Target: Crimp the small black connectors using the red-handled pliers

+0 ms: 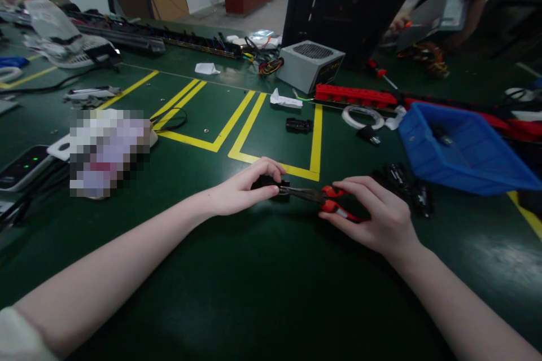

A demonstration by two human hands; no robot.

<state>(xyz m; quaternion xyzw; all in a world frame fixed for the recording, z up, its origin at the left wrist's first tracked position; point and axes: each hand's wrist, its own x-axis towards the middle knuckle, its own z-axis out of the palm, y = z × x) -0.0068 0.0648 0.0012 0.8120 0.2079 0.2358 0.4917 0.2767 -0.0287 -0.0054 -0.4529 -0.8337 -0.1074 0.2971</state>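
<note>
Between the thumb and fingers of my left hand (249, 183) is a small black plastic part (265, 182), mostly covered by the hand. My right hand (376, 211) is wrapped round the red and black handles of needle-nose pliers (328, 198). The pliers' narrow jaws point left and meet the right end of the black part; whether they grip it I cannot tell. A similar black part (299, 124) lies beyond my hands, within a yellow-taped outline. Several more black parts (406, 186) lie to the right of my right hand.
A blue bin (461, 175) stands at the right, tilted in view. Farther back are a grey power supply (311, 62), a red strip (355, 95) and a white cable coil (363, 117). Cables and a blurred-out object (110, 152) lie left. Another person's hand (400, 22) shows at upper right.
</note>
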